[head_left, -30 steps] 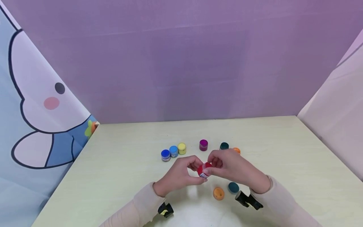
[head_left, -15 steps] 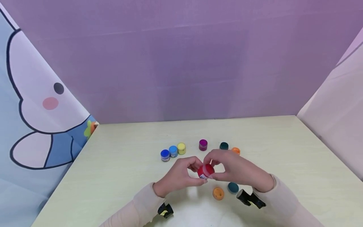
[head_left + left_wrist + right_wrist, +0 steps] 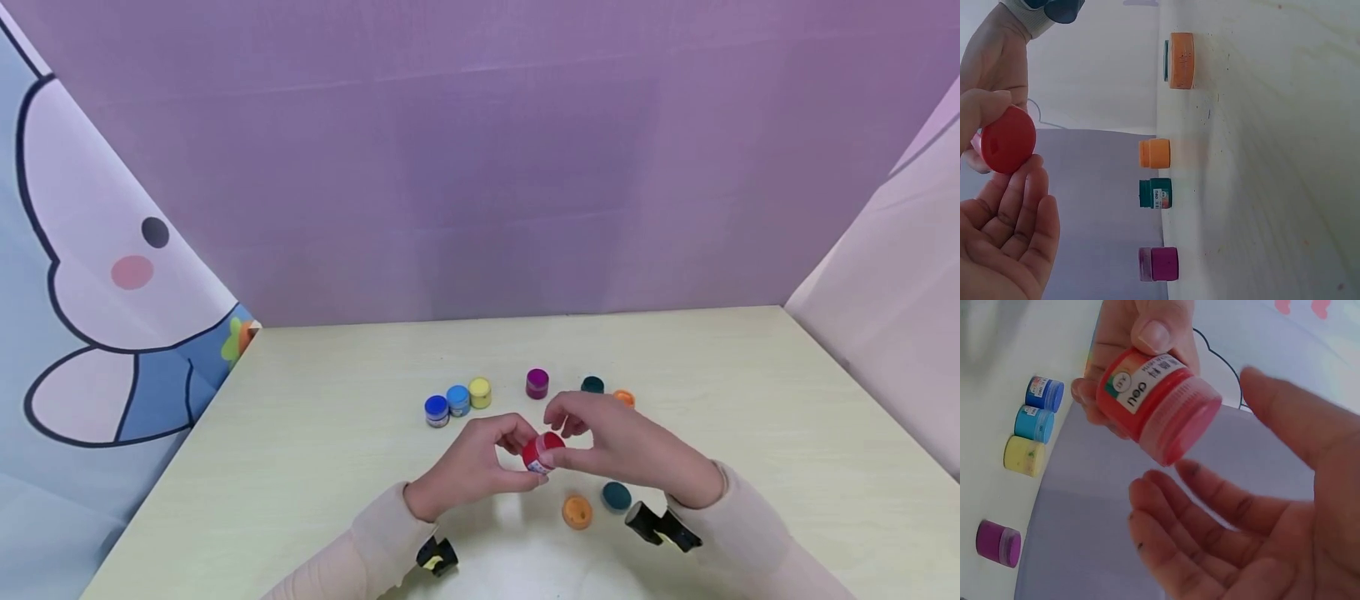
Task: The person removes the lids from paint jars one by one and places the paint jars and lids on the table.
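Note:
A small red paint jar (image 3: 534, 458) is held up over the table, pinched between the thumb and fingers of my left hand (image 3: 483, 458). Its red base faces the camera in the left wrist view. A clear, ribbed screw lid (image 3: 1185, 422) is on the jar, tilted toward my right hand (image 3: 626, 437). That hand is spread around the lid end, its thumb overlapping the jar in the head view. In the right wrist view, a gap shows between the lid and its thumb (image 3: 1291, 415), while its fingertips come close under the lid's edge.
An orange lid (image 3: 577, 512) and a teal lid (image 3: 617, 497) lie near the right forearm. Dark blue (image 3: 437, 411), light blue (image 3: 459, 400) and yellow (image 3: 481, 392) jars stand back left. Purple (image 3: 537, 383), dark green (image 3: 1155, 194) and orange (image 3: 1155, 154) jars stand farther right.
My right fingers closed around the lid end half a second ago, then loosened and lifted off it. The left hand has kept its grip in place. The table items have not moved.

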A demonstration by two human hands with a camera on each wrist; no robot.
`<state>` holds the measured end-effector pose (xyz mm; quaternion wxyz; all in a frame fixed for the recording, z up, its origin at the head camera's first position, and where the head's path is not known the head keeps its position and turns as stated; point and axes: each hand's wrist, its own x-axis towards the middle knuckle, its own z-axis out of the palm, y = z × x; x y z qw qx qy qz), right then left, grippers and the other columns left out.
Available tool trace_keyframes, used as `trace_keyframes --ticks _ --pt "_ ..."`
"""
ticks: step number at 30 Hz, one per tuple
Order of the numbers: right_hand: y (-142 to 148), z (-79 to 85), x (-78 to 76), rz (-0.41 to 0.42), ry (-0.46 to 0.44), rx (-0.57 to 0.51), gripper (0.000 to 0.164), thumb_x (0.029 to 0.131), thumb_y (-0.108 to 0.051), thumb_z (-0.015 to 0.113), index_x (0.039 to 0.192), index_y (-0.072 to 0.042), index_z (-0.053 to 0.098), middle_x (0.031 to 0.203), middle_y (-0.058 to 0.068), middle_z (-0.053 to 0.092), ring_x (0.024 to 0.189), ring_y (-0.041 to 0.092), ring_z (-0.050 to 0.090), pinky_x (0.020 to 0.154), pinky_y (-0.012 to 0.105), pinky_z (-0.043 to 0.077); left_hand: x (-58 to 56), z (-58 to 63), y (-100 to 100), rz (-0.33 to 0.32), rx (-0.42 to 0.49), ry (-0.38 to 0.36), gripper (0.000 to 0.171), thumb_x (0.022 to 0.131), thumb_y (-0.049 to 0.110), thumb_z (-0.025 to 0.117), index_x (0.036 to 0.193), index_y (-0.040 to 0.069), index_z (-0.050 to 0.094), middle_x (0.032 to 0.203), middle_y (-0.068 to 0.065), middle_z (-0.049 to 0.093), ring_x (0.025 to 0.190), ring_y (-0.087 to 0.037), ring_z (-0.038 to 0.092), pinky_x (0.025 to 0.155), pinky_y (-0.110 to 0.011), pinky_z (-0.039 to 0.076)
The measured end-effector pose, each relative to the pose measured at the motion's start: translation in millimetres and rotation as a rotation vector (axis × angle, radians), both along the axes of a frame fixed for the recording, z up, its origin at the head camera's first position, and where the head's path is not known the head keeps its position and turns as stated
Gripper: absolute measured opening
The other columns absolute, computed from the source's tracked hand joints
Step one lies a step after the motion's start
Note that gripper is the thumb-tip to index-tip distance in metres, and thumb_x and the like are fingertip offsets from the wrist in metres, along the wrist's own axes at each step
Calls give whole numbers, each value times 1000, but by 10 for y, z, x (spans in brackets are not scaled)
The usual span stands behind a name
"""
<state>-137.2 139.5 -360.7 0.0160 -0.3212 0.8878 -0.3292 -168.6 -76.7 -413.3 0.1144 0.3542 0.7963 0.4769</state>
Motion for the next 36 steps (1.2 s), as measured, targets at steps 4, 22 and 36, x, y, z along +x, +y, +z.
trace_keyframes --ticks 4,22,36 --pt "-16 1 -1 -43 -47 -10 34 84 -40 69 95 -9 60 78 -9 59 70 6 55 62 23 50 -1 -2 0 -1 -1 9 27 77 20 78 98 17 63 90 12 65 83 -5 59 82 -37 51" --pt "-18 3 7 10 -32 13 22 80 -14 74 99 -15 62 91 -11 61 81 5 59 72 23 52 -10 -30 13 8 -13 22 26 77 22 78 98 19 63 89 12 65 82 -4 60 82 -35 51" --pt "6 -38 -17 214 129 -20 32 80 -7 73 104 -18 56 97 -11 54 91 7 52 80 24 50 -13 -39 15 1 -13 10 29 78 23 77 102 18 63 92 13 65 83 -4 60 83 -36 51"
